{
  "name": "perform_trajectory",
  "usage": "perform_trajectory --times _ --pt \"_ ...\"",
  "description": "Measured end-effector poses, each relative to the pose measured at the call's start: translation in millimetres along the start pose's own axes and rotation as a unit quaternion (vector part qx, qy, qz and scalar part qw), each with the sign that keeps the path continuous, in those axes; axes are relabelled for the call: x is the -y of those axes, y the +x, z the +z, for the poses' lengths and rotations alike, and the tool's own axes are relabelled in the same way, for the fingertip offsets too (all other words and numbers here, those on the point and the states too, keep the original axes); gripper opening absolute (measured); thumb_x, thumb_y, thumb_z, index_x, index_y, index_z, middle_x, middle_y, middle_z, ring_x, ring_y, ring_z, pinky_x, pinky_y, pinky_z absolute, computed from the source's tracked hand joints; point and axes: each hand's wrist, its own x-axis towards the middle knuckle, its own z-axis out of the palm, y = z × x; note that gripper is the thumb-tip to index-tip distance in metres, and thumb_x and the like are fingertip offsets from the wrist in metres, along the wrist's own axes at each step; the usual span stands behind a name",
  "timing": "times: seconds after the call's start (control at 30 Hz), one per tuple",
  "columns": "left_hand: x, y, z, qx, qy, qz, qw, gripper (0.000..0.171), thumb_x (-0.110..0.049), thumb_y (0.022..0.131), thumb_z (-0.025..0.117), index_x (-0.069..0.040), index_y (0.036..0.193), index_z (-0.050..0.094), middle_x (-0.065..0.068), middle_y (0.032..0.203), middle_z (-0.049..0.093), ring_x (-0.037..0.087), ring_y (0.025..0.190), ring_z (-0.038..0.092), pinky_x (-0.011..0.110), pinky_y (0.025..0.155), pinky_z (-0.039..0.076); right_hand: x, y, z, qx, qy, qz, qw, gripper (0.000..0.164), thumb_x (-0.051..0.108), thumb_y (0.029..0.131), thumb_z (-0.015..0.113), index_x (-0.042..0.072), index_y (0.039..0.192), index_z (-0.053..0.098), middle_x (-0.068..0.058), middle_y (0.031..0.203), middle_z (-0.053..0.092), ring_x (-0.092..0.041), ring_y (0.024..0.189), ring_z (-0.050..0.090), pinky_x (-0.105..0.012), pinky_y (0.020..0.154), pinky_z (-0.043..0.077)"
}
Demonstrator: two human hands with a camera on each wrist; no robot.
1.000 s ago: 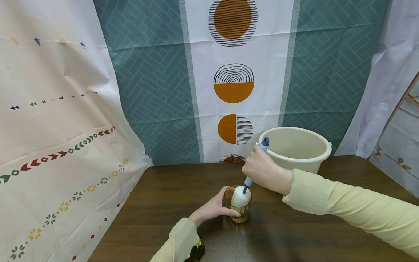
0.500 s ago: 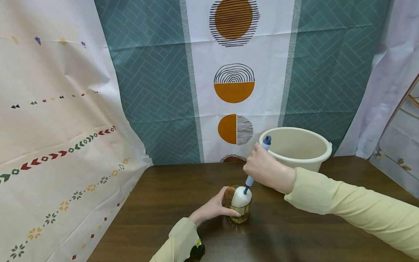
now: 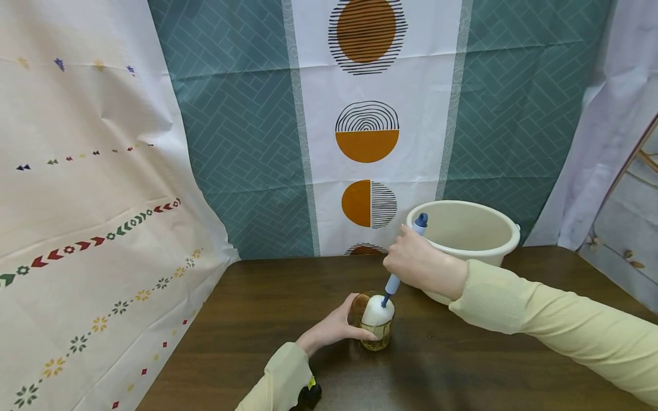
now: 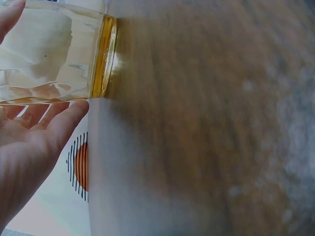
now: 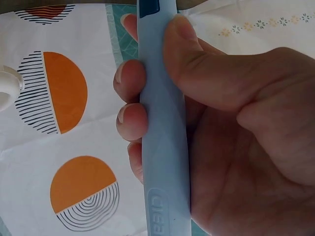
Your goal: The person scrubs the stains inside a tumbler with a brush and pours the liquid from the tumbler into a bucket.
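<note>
An amber glass cup (image 3: pixel 377 337) stands upright on the brown table. My left hand (image 3: pixel 336 326) holds it from the left, thumb in front and fingers behind; in the left wrist view the cup (image 4: pixel 78 54) shows its thick amber base, with something white inside. My right hand (image 3: pixel 424 261) grips the light blue handle of a sponge cup brush (image 3: pixel 392 283), which leans up to the right. Its white sponge head (image 3: pixel 378 311) sits in the cup's mouth. In the right wrist view the fingers and thumb wrap round the brush handle (image 5: pixel 165 118).
A cream plastic basin (image 3: pixel 465 228) stands behind my right hand, near the table's back edge. Patterned cloth (image 3: pixel 247 142) hangs behind and on both sides of the table (image 3: pixel 267 297). A small black object (image 3: pixel 310 394) lies by my left sleeve.
My right hand and the top of the brush handle have shifted slightly right, so the handle leans a little more. The left hand and cup stay in place.
</note>
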Motion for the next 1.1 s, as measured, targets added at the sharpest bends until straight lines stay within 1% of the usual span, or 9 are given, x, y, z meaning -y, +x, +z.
perform_trajectory --times 0.2,0.47,0.67,0.87,0.97,1.1 --pt "0.4 -0.5 0.1 0.001 0.002 0.0 1.0 0.071 -0.036 0.072 0.076 -0.024 0.127 0.034 -0.007 0.118 0.043 0.012 0.109 0.041 0.04 0.088 0.034 -0.4 -0.9 -0.8 -0.006 -0.003 -0.008 1.0 0.008 0.017 0.073 0.075 0.016 0.069 0.068 0.0 0.062 0.059 -0.018 0.059 0.055 -0.031 0.062 0.037" --pt "0.4 -1.6 -0.9 -0.008 0.013 -0.006 0.9999 0.073 -0.038 0.071 0.076 -0.026 0.128 0.033 -0.007 0.12 0.042 0.014 0.111 0.039 0.044 0.088 0.032 -0.2 -2.5 0.6 -0.031 -0.016 -0.02 0.999 0.009 0.015 0.072 0.075 0.016 0.067 0.067 -0.001 0.061 0.059 -0.018 0.057 0.054 -0.032 0.062 0.036" --pt "-0.1 -1.2 -0.4 -0.006 0.013 -0.013 0.9998 0.075 -0.039 0.071 0.076 -0.024 0.13 0.031 -0.005 0.12 0.041 0.015 0.111 0.039 0.044 0.088 0.033 -0.5 -2.6 2.5 -0.029 -0.016 -0.019 0.999 0.009 0.019 0.071 0.077 0.016 0.069 0.069 -0.001 0.062 0.06 -0.018 0.058 0.054 -0.032 0.062 0.037" --pt "0.0 0.5 -0.5 -0.011 0.015 -0.023 0.9995 0.08 -0.039 0.071 0.076 -0.023 0.133 0.029 -0.003 0.122 0.04 0.017 0.11 0.04 0.045 0.087 0.033 -0.3 -2.9 2.6 -0.052 -0.019 -0.012 0.998 0.01 0.015 0.072 0.075 0.016 0.065 0.067 -0.001 0.059 0.058 -0.018 0.055 0.053 -0.031 0.059 0.035" --pt "0.3 1.0 -0.4 -0.007 0.005 -0.014 0.9999 0.077 -0.036 0.072 0.076 -0.022 0.132 0.03 -0.003 0.119 0.043 0.017 0.107 0.042 0.044 0.087 0.034 -0.1 -2.8 2.4 -0.061 -0.024 -0.008 0.998 0.013 0.014 0.072 0.074 0.016 0.063 0.065 0.0 0.057 0.056 -0.017 0.053 0.051 -0.03 0.057 0.034" --pt "0.2 1.3 -0.2 0.0 -0.007 -0.003 1.0 0.074 -0.034 0.072 0.076 -0.022 0.13 0.032 -0.004 0.115 0.046 0.015 0.104 0.045 0.042 0.086 0.034 -0.6 -2.0 1.5 -0.062 -0.027 0.0 0.998 0.014 0.015 0.073 0.074 0.016 0.062 0.065 0.0 0.056 0.055 -0.017 0.052 0.05 -0.03 0.056 0.033"
